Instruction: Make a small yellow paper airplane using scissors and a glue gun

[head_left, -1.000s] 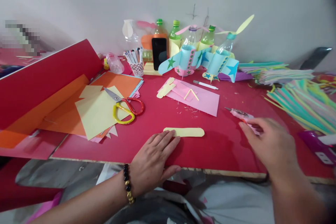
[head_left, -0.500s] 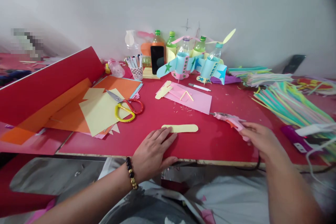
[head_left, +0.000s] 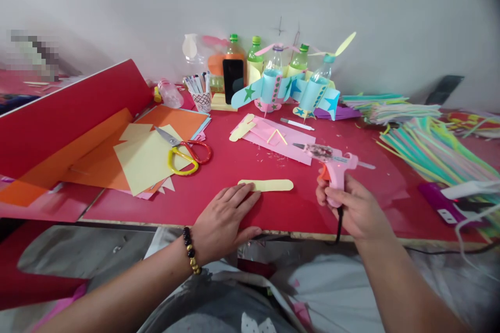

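A pale yellow paper strip [head_left: 273, 185] with rounded ends lies on the red table. My left hand [head_left: 226, 218] rests flat with fingers stretched out, its fingertips on the strip's left end. In my right hand [head_left: 351, 208] is a pink glue gun [head_left: 335, 169], gripped by its handle, the dark nozzle pointing left. A clear glue stick pokes out of its back. Beyond the strip lies a pink paper sheet [head_left: 300, 148] bearing smaller pink and yellow cut pieces [head_left: 242, 128].
Scissors [head_left: 183, 160] lie on coloured paper sheets at left. Paper-trimmed bottles [head_left: 273, 83], a phone [head_left: 233, 82] and a pen cup [head_left: 200, 99] stand along the wall. Bundles of coloured strips [head_left: 433, 151] and a purple power strip [head_left: 439, 203] are at right.
My right hand has lifted the glue gun off the table and turned it upright, moving it left. My left hand stays on the paper strip.
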The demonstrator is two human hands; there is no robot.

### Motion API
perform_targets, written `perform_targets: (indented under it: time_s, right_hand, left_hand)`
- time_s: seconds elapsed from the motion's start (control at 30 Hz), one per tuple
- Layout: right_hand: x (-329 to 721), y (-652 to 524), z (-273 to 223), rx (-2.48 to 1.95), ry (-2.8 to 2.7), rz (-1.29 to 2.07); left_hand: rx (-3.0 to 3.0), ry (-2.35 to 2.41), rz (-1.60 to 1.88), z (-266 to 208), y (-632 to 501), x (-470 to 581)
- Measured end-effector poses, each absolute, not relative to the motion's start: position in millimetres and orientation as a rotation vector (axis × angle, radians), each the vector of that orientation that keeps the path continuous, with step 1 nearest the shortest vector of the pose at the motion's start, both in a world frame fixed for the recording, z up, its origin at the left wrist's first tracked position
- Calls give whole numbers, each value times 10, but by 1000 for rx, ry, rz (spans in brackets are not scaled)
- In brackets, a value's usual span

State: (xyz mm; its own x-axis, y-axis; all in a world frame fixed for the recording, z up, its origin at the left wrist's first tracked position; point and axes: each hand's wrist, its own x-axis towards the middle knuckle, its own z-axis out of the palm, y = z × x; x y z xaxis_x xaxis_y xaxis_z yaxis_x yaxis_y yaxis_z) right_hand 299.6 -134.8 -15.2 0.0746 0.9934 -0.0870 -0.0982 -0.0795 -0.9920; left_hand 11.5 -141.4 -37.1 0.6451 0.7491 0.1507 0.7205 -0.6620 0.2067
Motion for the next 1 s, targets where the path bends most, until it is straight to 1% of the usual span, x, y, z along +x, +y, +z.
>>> perform_targets:
  time_s: [0.1,0.3,0.5,0.73,1.0]
  right_hand:
    - [2934,-1365,-125,-1242,-1214,1205]
    - [2857,-1413,-94,-1332,-1560,1293]
    - [2766,-1444,-130,-1572,-1579,1293]
    - [2775,-1462,-71,-1706,-1575,1353]
    - [2744,-1454,-88,-1763,-1628,1296]
  left_hand:
    - [2727,1241,296,-374,-1408,124]
    - [2715,1253,269,-387,-1400,140]
    - [2689,1239,244,-386,-1385,140]
    - [2694,1231,247,-342,-1378,177]
    - [2703,1231,220,-380,-1370,173]
